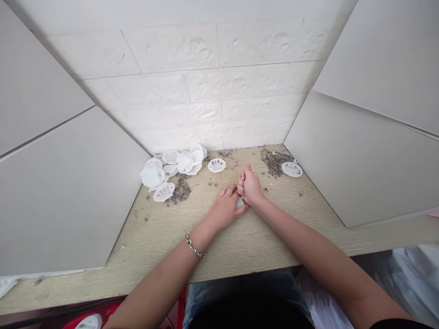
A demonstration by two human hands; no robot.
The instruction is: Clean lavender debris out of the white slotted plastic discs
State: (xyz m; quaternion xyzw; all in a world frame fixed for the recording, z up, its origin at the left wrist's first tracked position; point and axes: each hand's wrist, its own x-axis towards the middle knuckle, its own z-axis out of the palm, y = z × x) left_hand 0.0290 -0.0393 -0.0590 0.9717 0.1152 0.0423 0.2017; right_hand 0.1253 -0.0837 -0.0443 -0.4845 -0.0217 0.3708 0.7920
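Observation:
On the wooden tabletop, my left hand (227,208) presses and steadies a white plastic piece (239,202), mostly covered by the fingers. Right beside it, my right hand (250,185) is closed in a fist with the thumb on top, its lower edge against the white piece. Whatever the fist holds is hidden; only a small pale tip shows below it. Just beyond the hands lies a round white plastic disc (216,165) with slots in it.
Several white discs (163,192) are heaped at the back left beside a pile of small metal parts (181,189). Another metal pile (273,162) and a disc (291,169) lie at the right. Grey panels (68,192) flank both sides; a white brick-patterned wall (202,87) stands behind.

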